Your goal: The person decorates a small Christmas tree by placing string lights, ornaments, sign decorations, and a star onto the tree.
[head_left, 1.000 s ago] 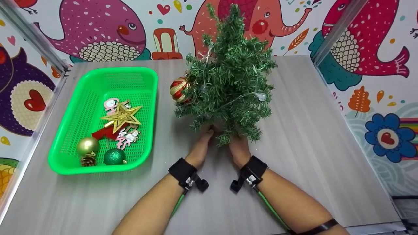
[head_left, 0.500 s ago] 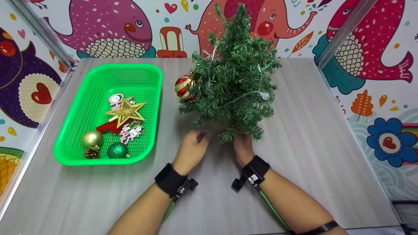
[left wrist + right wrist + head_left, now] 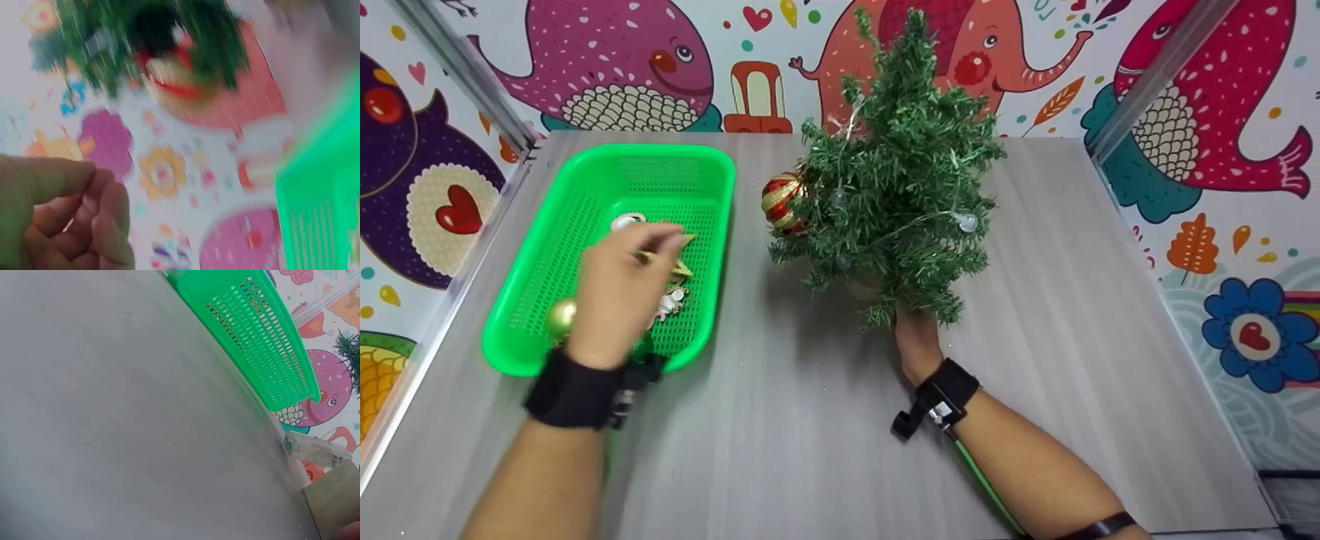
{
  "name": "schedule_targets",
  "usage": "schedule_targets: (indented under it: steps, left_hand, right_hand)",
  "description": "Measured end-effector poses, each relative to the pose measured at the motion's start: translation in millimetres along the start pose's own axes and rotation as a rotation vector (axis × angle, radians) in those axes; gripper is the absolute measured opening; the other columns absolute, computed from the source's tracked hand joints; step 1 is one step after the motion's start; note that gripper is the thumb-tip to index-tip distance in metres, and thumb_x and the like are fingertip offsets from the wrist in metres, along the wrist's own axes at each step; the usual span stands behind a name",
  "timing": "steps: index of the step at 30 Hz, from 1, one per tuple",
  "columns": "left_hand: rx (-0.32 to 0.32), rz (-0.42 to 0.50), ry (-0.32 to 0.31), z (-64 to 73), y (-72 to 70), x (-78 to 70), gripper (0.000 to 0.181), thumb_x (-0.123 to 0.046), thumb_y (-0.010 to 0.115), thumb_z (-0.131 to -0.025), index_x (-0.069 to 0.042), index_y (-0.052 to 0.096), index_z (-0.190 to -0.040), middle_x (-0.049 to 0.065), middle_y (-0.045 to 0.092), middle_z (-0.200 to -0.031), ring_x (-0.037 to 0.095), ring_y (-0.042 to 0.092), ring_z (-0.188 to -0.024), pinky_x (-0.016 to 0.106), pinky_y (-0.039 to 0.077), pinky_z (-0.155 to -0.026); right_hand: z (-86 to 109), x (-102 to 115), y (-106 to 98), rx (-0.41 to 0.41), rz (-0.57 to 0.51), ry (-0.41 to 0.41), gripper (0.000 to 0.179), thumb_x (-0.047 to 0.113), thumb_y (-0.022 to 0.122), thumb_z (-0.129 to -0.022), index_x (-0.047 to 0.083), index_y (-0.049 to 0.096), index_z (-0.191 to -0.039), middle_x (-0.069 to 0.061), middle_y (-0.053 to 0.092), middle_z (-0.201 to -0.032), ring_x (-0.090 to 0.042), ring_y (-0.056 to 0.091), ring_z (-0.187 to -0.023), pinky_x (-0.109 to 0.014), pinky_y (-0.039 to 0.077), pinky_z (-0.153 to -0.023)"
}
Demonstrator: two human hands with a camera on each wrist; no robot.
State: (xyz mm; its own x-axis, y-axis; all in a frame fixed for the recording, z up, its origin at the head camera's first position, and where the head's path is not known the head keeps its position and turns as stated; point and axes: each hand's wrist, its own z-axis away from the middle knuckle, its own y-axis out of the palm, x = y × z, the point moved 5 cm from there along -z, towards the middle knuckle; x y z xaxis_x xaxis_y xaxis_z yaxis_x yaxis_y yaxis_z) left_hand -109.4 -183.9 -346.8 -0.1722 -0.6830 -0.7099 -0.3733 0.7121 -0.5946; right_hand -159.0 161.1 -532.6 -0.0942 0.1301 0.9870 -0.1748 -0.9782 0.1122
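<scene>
My left hand (image 3: 626, 289) is over the green basket (image 3: 499, 334), its fingers loosely bent with nothing seen between them; motion blurs it in the head view. In the left wrist view the thumb is near the fingertips of this hand (image 3: 73, 216). Below it, a gold star (image 3: 684, 268) is partly covered. My right hand (image 3: 919, 345) is at the foot of the small Christmas tree (image 3: 900, 180), its fingers hidden under the branches. In the right wrist view a fingertip shows at the beige base (image 3: 334, 495). A red-and-gold striped ball (image 3: 785, 202) hangs on the tree's left side.
The basket also holds a gold ball (image 3: 562, 318) and a white-and-pink ornament (image 3: 669, 302). A clear plastic piece (image 3: 315, 450) lies beside the tree's base. A small clear bulb (image 3: 966, 222) sits on the branches. Patterned walls border the grey table (image 3: 802, 450).
My left hand has left the tree's foot and moved left over the basket, covering part of its contents. The right hand has stayed at the foot of the tree.
</scene>
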Motion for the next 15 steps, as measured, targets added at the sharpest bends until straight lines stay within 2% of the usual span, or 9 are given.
schedule_targets:
  steps: [2, 4, 7, 10, 12, 15]
  left_hand:
    - [-0.001, -0.071, -0.05, -12.6, -14.4, 19.5, 0.022, -0.014, 0.067, -0.102, -0.002, 0.076, -0.118, 0.017, 0.076, -0.109, 0.025, 0.066, -0.091, 0.023, 0.049, -0.079]
    - [0.058, -0.177, -0.085, -23.0, -22.3, 40.6, 0.029, -0.018, 0.062, -0.104, 0.001, 0.072, -0.123, 0.022, 0.073, -0.113, 0.033, 0.066, -0.097, 0.036, 0.052, -0.083]
    - [0.261, -0.374, -0.121, -31.7, -23.7, 73.2, 0.044, -0.021, 0.06, -0.104, 0.009, 0.06, -0.136, 0.034, 0.062, -0.126, 0.05, 0.059, -0.114, 0.063, 0.049, -0.094]
    - [0.459, -0.569, -0.115, -30.7, -22.2, 102.6, 0.057, -0.025, 0.065, -0.1, 0.014, 0.051, -0.14, 0.041, 0.056, -0.129, 0.059, 0.054, -0.118, 0.072, 0.047, -0.093]
    - [0.543, -0.662, -0.135, -28.5, -23.1, 116.5, 0.063, -0.028, 0.068, -0.098, 0.017, 0.049, -0.138, 0.044, 0.055, -0.127, 0.061, 0.053, -0.116, 0.074, 0.048, -0.091]
    - [0.608, -0.764, -0.154, -27.4, -26.5, 126.4, 0.065, -0.032, 0.069, -0.097, 0.019, 0.051, -0.132, 0.044, 0.058, -0.12, 0.062, 0.058, -0.109, 0.073, 0.051, -0.084]
  right_hand:
    - [0.4, -1.2, 0.8, 0.006, 0.019, 0.015, 0.04, 0.021, 0.05, -0.108, 0.016, 0.044, -0.069, 0.005, 0.039, -0.062, -0.011, 0.037, -0.058, -0.024, 0.032, -0.057]
    - [0.2, -1.5, 1.0, -0.002, 0.043, 0.027, 0.041, 0.022, 0.05, -0.108, 0.017, 0.044, -0.068, 0.005, 0.04, -0.062, -0.011, 0.037, -0.057, -0.024, 0.032, -0.057]
    - [0.3, -1.0, 0.7, -0.002, 0.057, 0.038, 0.04, 0.022, 0.051, -0.108, 0.017, 0.045, -0.069, 0.005, 0.041, -0.063, -0.011, 0.039, -0.059, -0.024, 0.034, -0.057]
    - [0.3, -0.7, 0.9, 0.008, 0.059, 0.042, 0.039, 0.022, 0.05, -0.108, 0.016, 0.047, -0.07, 0.004, 0.043, -0.064, -0.012, 0.041, -0.059, -0.025, 0.036, -0.058]
    - [0.4, -0.6, 1.6, 0.019, 0.057, 0.043, 0.038, 0.022, 0.05, -0.108, 0.016, 0.048, -0.071, 0.003, 0.044, -0.065, -0.012, 0.041, -0.06, -0.025, 0.037, -0.059]
    - [0.4, -0.8, 1.5, 0.03, 0.056, 0.043, 0.036, 0.022, 0.05, -0.108, 0.015, 0.048, -0.073, 0.002, 0.044, -0.066, -0.012, 0.041, -0.06, -0.025, 0.037, -0.059]
